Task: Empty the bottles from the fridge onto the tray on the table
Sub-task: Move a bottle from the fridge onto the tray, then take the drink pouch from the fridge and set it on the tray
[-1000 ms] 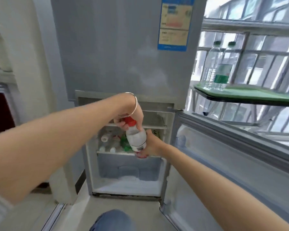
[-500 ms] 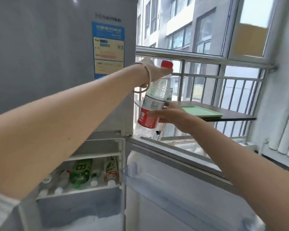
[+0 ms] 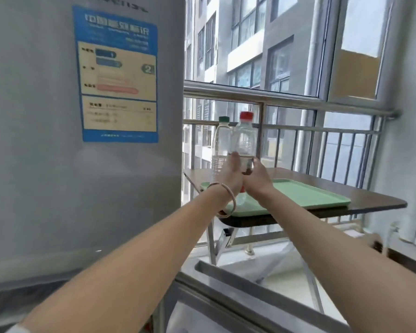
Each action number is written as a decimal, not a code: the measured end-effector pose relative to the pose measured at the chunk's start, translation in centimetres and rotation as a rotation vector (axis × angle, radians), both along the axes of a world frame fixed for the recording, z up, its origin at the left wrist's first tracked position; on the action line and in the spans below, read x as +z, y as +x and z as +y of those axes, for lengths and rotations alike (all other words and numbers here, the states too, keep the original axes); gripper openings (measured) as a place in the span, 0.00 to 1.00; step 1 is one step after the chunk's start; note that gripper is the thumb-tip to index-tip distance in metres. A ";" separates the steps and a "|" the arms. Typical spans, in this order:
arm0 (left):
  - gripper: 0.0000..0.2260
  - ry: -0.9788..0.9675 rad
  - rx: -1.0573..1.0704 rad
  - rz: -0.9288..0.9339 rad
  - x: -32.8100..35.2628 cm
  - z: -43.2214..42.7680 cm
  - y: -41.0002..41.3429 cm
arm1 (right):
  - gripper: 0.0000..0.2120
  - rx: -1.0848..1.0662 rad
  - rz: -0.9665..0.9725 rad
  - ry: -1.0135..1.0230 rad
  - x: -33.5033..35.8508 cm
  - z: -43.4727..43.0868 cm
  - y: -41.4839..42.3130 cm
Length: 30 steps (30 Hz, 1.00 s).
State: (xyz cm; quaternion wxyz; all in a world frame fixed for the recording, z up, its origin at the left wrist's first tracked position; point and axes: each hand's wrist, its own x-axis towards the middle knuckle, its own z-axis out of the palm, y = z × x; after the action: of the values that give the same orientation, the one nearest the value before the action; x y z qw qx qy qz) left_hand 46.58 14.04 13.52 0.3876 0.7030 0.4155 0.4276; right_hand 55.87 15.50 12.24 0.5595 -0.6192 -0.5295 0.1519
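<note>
Head view is showing both hands reaching out over the green tray (image 3: 310, 197), which is lying on the dark worktop (image 3: 370, 200) by the window railing. The left hand (image 3: 231, 176) and right hand (image 3: 256, 177) are gripping the lower part of a red-capped bottle (image 3: 244, 138), fingers clamped on it, holding it upright above the tray's near left part. A green-capped bottle (image 3: 220, 140) is standing just behind it. The grey fridge (image 3: 46, 176) is filling the left side.
</note>
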 end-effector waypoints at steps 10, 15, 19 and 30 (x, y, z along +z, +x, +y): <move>0.46 -0.006 0.098 -0.095 -2.4 4.3 1.3 | 0.26 0.007 -0.082 -0.054 -0.1 2.2 -1.6; 0.33 0.087 0.116 -0.054 -1.7 1.6 -0.6 | 0.23 -0.215 -0.132 0.144 -0.1 0.8 -2.5; 0.19 0.143 0.124 -0.066 0.0 -2.8 -3.3 | 0.04 -0.289 -0.317 0.357 1.5 -4.1 -4.5; 0.17 -0.050 0.281 0.006 -5.8 -11.6 -18.3 | 0.06 0.045 -0.341 0.198 -4.8 -12.8 -17.6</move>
State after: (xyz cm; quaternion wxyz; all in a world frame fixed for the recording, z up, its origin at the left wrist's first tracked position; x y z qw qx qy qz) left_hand 28.29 2.48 7.73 0.3401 0.6293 0.5216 0.4650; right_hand 38.31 2.69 7.42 0.5163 -0.5660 -0.6427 0.0047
